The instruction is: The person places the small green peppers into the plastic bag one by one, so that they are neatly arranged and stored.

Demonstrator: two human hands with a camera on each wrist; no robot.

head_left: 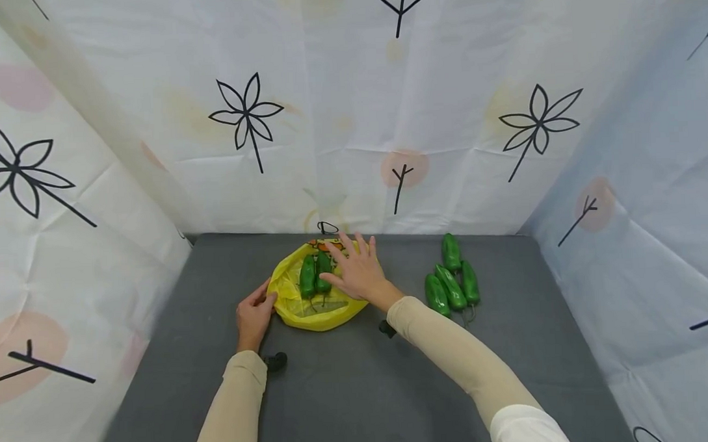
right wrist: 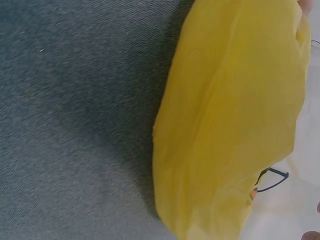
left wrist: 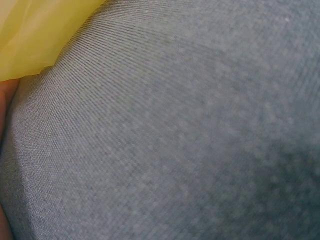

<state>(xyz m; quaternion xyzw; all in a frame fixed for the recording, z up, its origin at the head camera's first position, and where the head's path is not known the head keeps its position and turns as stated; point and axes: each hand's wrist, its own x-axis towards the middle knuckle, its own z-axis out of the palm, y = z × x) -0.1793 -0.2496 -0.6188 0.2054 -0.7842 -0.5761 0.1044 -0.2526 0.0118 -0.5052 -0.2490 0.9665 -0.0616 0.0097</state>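
I find the left hand pinching the bag by its rim, apparently steadying it around two peppers; right hand spread above.

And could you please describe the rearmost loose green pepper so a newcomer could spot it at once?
On the grey table, look right of the yellow plastic bag to four loose green peppers. The rearmost pepper lies nearest the back curtain, while the other three sit side by side in front of it.
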